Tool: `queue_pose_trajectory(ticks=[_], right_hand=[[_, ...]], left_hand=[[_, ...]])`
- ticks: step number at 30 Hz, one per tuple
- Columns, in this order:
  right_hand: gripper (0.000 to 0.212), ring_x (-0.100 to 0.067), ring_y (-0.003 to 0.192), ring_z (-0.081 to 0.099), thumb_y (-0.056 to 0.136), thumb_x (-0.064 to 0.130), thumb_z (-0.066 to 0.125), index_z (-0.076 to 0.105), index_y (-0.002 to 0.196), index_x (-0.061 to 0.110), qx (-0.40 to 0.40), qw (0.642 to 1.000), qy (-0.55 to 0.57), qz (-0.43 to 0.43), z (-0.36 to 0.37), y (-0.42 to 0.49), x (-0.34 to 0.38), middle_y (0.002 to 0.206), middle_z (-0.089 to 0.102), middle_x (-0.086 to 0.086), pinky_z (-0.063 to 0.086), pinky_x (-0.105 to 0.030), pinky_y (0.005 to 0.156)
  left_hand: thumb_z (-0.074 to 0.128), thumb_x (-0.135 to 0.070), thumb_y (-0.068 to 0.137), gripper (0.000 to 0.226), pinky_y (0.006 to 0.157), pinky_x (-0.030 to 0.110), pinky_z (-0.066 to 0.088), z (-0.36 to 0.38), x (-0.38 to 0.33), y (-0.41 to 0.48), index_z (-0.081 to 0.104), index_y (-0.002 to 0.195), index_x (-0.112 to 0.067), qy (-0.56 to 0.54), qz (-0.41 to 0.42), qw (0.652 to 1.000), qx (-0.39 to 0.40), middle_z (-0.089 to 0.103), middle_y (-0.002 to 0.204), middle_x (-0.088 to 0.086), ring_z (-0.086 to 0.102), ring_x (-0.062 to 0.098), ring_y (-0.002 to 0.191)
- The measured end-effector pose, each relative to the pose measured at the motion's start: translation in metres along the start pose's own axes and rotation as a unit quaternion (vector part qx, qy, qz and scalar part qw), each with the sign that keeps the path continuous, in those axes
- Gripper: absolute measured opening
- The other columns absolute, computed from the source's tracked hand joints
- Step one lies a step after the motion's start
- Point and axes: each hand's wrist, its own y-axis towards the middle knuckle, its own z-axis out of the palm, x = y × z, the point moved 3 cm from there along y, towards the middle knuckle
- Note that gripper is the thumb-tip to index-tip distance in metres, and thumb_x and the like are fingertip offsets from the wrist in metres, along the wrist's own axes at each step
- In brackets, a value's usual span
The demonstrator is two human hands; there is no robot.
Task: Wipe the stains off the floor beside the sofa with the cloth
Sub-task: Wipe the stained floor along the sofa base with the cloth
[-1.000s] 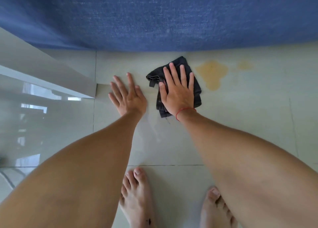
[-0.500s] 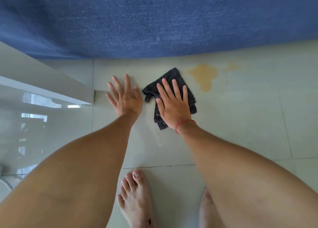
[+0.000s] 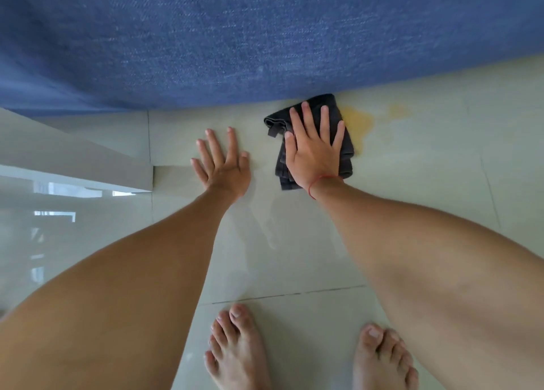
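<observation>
A dark grey folded cloth lies on the pale tiled floor, its far corner touching the base of the blue sofa. My right hand presses flat on the cloth with fingers spread; a red string circles the wrist. The cloth's right edge covers the left rim of a large yellow stain. A smaller, fainter yellow stain lies further right. My left hand rests flat on the bare floor to the left of the cloth, holding nothing.
A glossy white piece of furniture juts in from the left, its corner close to my left hand. My bare feet stand on the tiles at the bottom. A damp streak shows between my forearms.
My right hand has pushed the cloth away from me and to the right, up to the sofa and onto the edge of the large stain. My left hand stays planted on the floor.
</observation>
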Motion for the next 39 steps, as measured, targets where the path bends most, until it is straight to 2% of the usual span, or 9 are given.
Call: queue_pose_trajectory(ticks=[5,10,14,17,20,24,28,33,39], right_hand=[[0.049,-0.026,0.149,0.008,0.101,0.037,0.027,0.027,0.149,0.029,0.015,0.997,-0.003,-0.071,0.007,-0.010,0.025,0.160,0.018,0.008,-0.003,-0.055,0.117],[0.048,-0.023,0.149,0.010,0.102,0.035,0.025,0.028,0.149,0.027,0.042,0.991,0.004,-0.127,0.002,-0.042,0.004,0.160,0.019,0.008,0.000,-0.050,0.119],[0.048,-0.018,0.149,0.006,0.102,0.036,0.024,0.025,0.149,0.030,0.041,0.997,0.011,-0.057,-0.004,-0.071,-0.035,0.160,0.015,0.012,-0.001,-0.045,0.120],[0.048,-0.016,0.149,0.004,0.102,0.038,0.024,0.022,0.150,0.031,0.024,0.999,0.014,0.033,-0.015,-0.074,-0.067,0.160,0.012,0.014,-0.003,-0.045,0.120],[0.050,-0.020,0.150,0.000,0.102,0.041,0.021,0.018,0.151,0.032,0.007,0.994,0.020,0.105,-0.019,-0.055,-0.080,0.161,0.008,0.013,-0.004,-0.049,0.119],[0.050,-0.028,0.149,0.001,0.102,0.040,0.022,0.020,0.151,0.030,-0.027,0.991,0.006,0.129,-0.019,-0.022,-0.075,0.161,0.010,0.009,-0.004,-0.055,0.118],[0.049,-0.030,0.149,0.003,0.101,0.038,0.025,0.026,0.149,0.028,-0.030,0.993,0.012,0.110,-0.015,-0.001,-0.052,0.161,0.015,0.007,-0.004,-0.058,0.116],[0.048,-0.025,0.149,0.006,0.101,0.037,0.028,0.027,0.149,0.030,0.001,1.000,0.016,0.018,-0.005,-0.017,-0.018,0.160,0.017,0.010,-0.004,-0.054,0.117],[0.049,-0.020,0.149,0.007,0.101,0.037,0.019,0.026,0.149,0.030,0.042,0.997,-0.001,-0.070,-0.010,-0.057,-0.044,0.160,0.017,0.010,-0.003,-0.045,0.119]], left_hand=[[0.013,-0.044,0.101,0.057,0.117,0.046,-0.015,-0.002,0.000,-0.001,-0.018,0.149,-0.038,-0.008,-0.001,1.000,0.008,-0.032,0.156,0.001,-0.028,0.022,0.145],[0.021,-0.038,0.100,0.060,0.118,0.048,-0.012,-0.006,-0.003,-0.004,-0.008,0.152,-0.036,-0.030,-0.004,0.999,-0.019,-0.025,0.159,0.003,-0.023,0.024,0.147],[0.028,-0.033,0.098,0.063,0.116,0.051,-0.012,-0.009,-0.029,-0.010,-0.002,0.154,-0.032,-0.061,-0.003,0.996,-0.065,-0.019,0.160,0.008,-0.019,0.028,0.148],[0.021,-0.048,0.099,0.062,0.116,0.052,-0.013,-0.001,-0.048,-0.009,-0.011,0.151,-0.037,-0.039,0.015,0.999,-0.004,-0.026,0.158,0.005,-0.024,0.027,0.146],[0.018,-0.053,0.098,0.063,0.116,0.052,-0.014,0.003,-0.048,-0.005,-0.014,0.150,-0.040,-0.028,0.005,0.999,0.021,-0.030,0.157,0.003,-0.027,0.025,0.145],[0.016,-0.053,0.098,0.062,0.115,0.053,-0.015,0.003,-0.049,-0.005,-0.016,0.149,-0.039,-0.013,0.005,1.000,0.028,-0.031,0.156,0.004,-0.028,0.027,0.145],[0.015,-0.052,0.099,0.061,0.114,0.053,-0.016,0.004,-0.049,-0.003,-0.018,0.149,-0.040,-0.009,0.005,0.999,0.031,-0.033,0.156,0.005,-0.029,0.027,0.144],[0.015,-0.053,0.099,0.061,0.114,0.053,-0.016,-0.001,-0.050,-0.004,-0.019,0.148,-0.042,-0.014,0.004,0.998,0.054,-0.035,0.155,0.004,-0.030,0.026,0.144],[0.015,-0.055,0.098,0.061,0.115,0.054,-0.015,-0.002,-0.050,-0.007,-0.018,0.148,-0.043,-0.019,0.009,0.998,0.055,-0.034,0.155,0.003,-0.030,0.027,0.144]])
